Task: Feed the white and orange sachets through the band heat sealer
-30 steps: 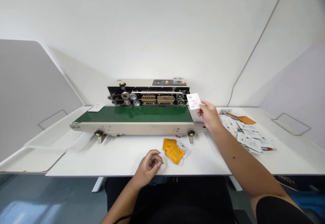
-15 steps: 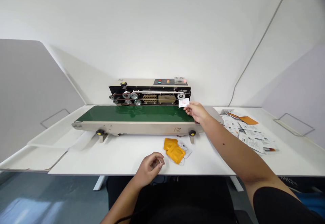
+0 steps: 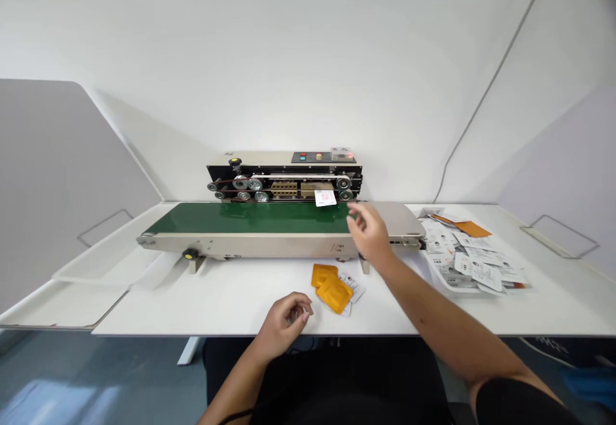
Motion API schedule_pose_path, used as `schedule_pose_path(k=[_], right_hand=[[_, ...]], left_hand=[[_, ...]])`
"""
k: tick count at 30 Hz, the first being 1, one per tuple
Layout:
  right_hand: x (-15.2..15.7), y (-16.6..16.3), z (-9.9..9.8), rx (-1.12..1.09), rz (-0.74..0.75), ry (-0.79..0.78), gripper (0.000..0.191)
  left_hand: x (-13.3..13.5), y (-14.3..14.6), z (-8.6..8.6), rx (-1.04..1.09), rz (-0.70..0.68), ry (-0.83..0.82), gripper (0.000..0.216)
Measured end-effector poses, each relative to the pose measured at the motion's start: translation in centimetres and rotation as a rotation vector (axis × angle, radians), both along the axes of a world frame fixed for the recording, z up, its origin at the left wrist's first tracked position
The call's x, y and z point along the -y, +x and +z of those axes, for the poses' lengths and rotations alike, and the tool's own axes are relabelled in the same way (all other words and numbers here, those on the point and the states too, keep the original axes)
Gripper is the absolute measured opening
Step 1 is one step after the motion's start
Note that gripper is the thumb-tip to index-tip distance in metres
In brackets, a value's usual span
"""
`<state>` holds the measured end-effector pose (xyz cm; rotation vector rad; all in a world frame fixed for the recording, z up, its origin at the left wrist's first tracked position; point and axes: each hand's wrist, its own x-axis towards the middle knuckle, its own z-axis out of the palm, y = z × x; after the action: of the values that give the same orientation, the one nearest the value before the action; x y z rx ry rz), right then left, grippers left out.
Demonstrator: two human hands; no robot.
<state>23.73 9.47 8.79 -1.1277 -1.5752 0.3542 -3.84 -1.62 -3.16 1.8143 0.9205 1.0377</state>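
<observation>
A small white pouch [image 3: 325,198] stands at the back of the green conveyor belt [image 3: 250,217], caught in the sealing machine [image 3: 283,178]. My right hand [image 3: 369,231] hovers over the belt's right end, just right of the pouch, fingers loosely apart and holding nothing. My left hand [image 3: 285,319] rests curled on the table's front edge, fingers bent in, nothing visible in them. Close to its right lie orange pouches [image 3: 330,287] on top of white ones.
A heap of white and orange pouches [image 3: 471,258] lies on the table at the right. A white tray [image 3: 72,284] sits at the left below the belt's end. Grey partitions stand on both sides; a cable runs up the wall at right.
My right hand carried the white pouch left into the sealer, let it go and drew back toward me. The pouch has travelled left along the belt. The left hand stayed put.
</observation>
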Motion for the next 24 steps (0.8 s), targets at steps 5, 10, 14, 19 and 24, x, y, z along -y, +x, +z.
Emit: schedule_pose_path(k=[5,10,14,19,24], right_hand=[[7.5,-0.6,-5.9,0.540,0.524,-0.114,0.046],[8.8,-0.1,-9.4,0.818,0.687,-0.370,0.098],[8.5,0.1,-10.6,0.751,0.734,-0.355,0.093],[9.0,-0.3,-11.6,0.658,0.685,-0.237,0.082],[9.2,-0.6,-11.5,0.604,0.747,-0.064,0.052]], left_hand=[[0.1,0.2,0.6,-0.038,-0.013,0.014,0.024],[0.1,0.3,0.7,-0.090,0.005,0.044,0.024],[0.0,0.4,0.5,-0.114,0.010,0.056,0.023],[0.0,0.8,0.7,-0.172,0.013,0.086,0.020],[0.0,1.4,1.1,-0.329,0.056,0.263,0.016]])
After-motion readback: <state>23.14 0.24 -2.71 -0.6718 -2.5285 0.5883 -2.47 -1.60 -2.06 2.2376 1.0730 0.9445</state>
